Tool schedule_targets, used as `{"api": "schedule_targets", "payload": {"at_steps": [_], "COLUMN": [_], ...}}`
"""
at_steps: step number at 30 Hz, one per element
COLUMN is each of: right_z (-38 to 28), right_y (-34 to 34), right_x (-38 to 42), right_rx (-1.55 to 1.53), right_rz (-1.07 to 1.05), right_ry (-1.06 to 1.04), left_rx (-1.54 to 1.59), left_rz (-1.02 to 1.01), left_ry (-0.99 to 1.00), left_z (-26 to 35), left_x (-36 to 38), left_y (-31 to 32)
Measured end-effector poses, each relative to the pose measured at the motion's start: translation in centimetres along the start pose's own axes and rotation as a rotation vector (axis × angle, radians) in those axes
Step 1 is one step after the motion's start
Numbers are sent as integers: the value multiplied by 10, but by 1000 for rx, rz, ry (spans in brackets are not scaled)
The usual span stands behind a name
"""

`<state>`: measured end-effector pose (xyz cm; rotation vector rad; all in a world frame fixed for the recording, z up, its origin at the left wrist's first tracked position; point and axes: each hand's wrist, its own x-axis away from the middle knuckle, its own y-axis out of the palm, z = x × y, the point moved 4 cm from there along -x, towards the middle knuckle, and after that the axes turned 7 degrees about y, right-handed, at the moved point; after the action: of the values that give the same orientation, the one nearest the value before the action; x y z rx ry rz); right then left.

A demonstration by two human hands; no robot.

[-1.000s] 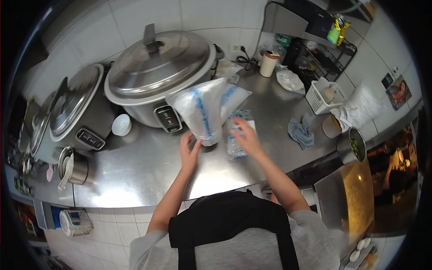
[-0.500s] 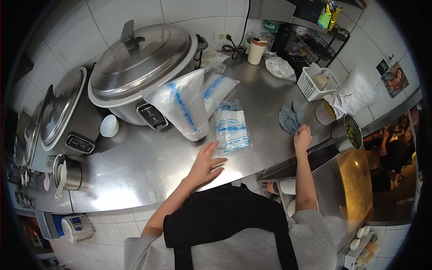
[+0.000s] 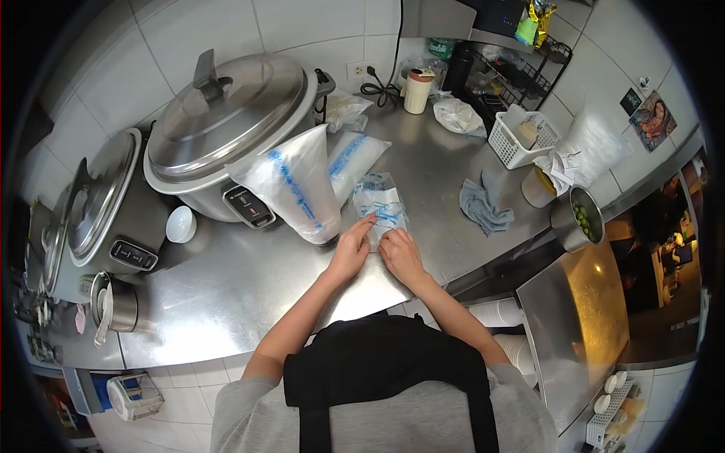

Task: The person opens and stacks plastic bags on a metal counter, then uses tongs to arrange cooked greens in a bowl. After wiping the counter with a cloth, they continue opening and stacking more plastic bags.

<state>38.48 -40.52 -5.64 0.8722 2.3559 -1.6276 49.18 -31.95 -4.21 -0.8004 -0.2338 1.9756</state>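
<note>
A flat pack of clear plastic bags (image 3: 387, 198) with blue print lies on the steel counter in front of me. My left hand (image 3: 351, 249) is at its near left edge, fingers curled and pressed onto the plastic. Close beside it, my right hand (image 3: 402, 257) pinches the near right part of the same pack. The exact grip of the fingertips is partly hidden. Just left of the pack, a filled plastic bag with a blue stripe (image 3: 294, 181) stands upright, and another striped bag (image 3: 351, 162) leans behind it. To the right lies a crumpled blue-grey cloth (image 3: 485, 205), touched by neither hand.
Large rice cookers (image 3: 226, 113) line the counter's left side, with a white bowl (image 3: 181, 224) and a metal pot (image 3: 121, 302) near them. At right are a white basket (image 3: 521, 140), a tub (image 3: 539, 187) and a metal container of green fruit (image 3: 578, 219). Stacked cups (image 3: 498, 312) sit below the counter.
My right hand has left the cloth and come over to the bag pack. My left hand has moved forward and right onto the pack. The cloth now lies more spread out.
</note>
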Motion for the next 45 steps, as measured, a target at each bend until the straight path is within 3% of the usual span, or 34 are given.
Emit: {"api": "schedule_targets", "payload": {"at_steps": [8, 11, 14, 16, 20, 22, 25, 27, 29, 31, 33, 38, 40, 41, 43, 44, 45], "right_z": [-5, 5, 10, 29, 38, 33, 30, 35, 36, 36, 36, 23, 14, 7, -10, -21, -32], "right_y": [-9, -5, -16, -9, -38, -65, -115, -154, -192, -214, -220, -203, -192, -183, -173, -168, -164], "right_x": [-10, -14, -18, -14, -11, -12, -11, -12, -13, -14, -13, -21, -30, -35, -46, -53, -58], "right_rx": [-136, -172, -288, -594, -624, -784, -1031, -1264, -1412, -1415, -1420, -1389, -1379, -1362, -1325, -1223, -1118], "right_rz": [1, -9, -15, -275, -313, -187, -40, 174, 355, 391, 421, 261, 131, 5, -72, -171, -268], "right_ry": [78, 162, 243, 629, 566, 336, 367, 201, 209, 223, 231, 279, 243, 208, 193, 137, 78], "left_rx": [140, 79, -117, -176, -244, -361, -496, -503, -511, -405, -273, -21, 591, 584, 404, 393, 180], "left_rz": [118, 100, 79, 30, 2, -7, -50, -82, -115, -111, -120, -271, -3, 9, 190, 206, 106], "left_ry": [-57, -83, 53, 135, 179, 188, 145, 93, 40, -72, -18, 31, -93, -100, 202, 198, 340], "left_z": [7, 8, 21, 27, 10, 4, -19, -32, -38, -40, -35, 6, 35, 59, 116, 127, 143], "left_x": [2, 3, -1, -8, -14, -14, -13, -14, -16, -23, -31, -46, -49, -51, -59, -61, -61], "left_y": [-4, -5, 0, 5, 16, 22, 36, 43, 49, 53, 48, -6, -37, -50, -77, -83, -85]}}
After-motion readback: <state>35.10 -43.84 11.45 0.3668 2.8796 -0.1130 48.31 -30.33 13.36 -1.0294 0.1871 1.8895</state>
